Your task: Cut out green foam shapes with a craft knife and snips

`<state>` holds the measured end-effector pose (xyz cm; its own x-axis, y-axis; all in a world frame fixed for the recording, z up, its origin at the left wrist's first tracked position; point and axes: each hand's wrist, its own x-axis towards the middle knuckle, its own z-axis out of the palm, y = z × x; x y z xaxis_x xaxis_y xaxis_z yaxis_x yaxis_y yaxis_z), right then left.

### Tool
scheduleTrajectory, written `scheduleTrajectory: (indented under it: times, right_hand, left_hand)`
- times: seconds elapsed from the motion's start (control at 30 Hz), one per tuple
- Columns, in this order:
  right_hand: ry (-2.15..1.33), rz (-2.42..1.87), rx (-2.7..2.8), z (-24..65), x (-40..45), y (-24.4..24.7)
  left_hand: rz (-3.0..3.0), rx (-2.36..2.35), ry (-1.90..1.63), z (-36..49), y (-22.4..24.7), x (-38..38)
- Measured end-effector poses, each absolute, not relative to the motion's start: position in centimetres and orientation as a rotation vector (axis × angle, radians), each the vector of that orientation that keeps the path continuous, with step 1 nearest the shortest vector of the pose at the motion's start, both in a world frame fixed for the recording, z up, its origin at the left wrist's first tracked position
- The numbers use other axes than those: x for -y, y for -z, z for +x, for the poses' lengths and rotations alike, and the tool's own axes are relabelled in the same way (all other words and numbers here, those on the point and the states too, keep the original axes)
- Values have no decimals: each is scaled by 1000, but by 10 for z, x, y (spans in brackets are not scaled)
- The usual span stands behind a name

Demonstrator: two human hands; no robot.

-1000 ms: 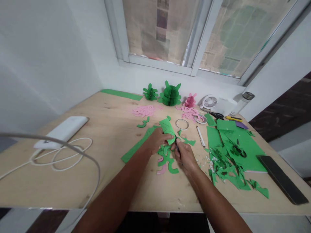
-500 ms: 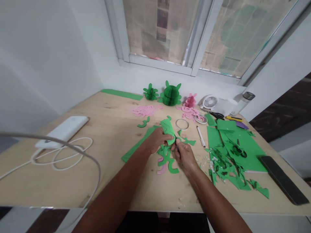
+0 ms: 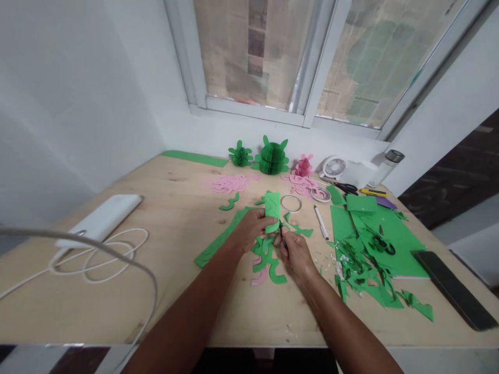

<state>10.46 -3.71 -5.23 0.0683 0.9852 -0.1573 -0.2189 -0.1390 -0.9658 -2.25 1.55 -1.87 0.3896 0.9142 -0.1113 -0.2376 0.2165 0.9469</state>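
Note:
My left hand [image 3: 252, 228] pinches a piece of green paper [image 3: 272, 205] with curved lines drawn on it, held upright above the table. In my right hand [image 3: 297, 253] is a small pair of dark scissors [image 3: 281, 228], mostly covered by the fingers. Their blades meet the paper's lower right edge. Beneath both hands lie curved green paper cutouts [image 3: 277, 275] and a few pink ones [image 3: 258, 278]. A long green paper strip [image 3: 218, 244] rests under my left forearm.
Green scraps [image 3: 366, 275] and a black phone [image 3: 454, 288] lie to the right. A white marker [image 3: 322, 222] and a tape ring [image 3: 291, 203] sit beyond my right hand. Paper figures [image 3: 273, 158] stand by the wall. A white power bank [image 3: 101, 218] with a cable is left.
The green paper has turned from leaning left to nearly upright in my left hand. The scissors stay at its lower right edge. The view has tilted slightly.

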Motion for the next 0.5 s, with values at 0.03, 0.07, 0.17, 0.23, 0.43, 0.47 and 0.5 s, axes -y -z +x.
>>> scheduleTrajectory:
  times: [0.03, 0.07, 0.17, 0.23, 0.43, 0.47, 0.5]
  right_hand:
    - [-1349, -1191, 912, 105, 37, 53]
    - [-1352, -1189, 912, 104, 37, 53]
    - [-1361, -1182, 912, 104, 38, 53]
    - [-1363, -1175, 905, 103, 38, 53]
    - [-1362, -1160, 880, 101, 39, 50]
    - [-1360, -1159, 877, 100, 39, 49]
    - [-1357, -1159, 876, 100, 39, 48]
  left_hand:
    - [1044, -807, -934, -22, 18, -15]
    - [1042, -810, -939, -22, 18, -14]
    - [1046, -817, -939, -22, 17, -14]
    - [1048, -814, -931, -22, 18, -15]
    - [1079, -803, -926, -21, 20, -15]
    - [1099, -789, -916, -21, 20, -15]
    - [1122, -773, -906, -21, 19, -15]
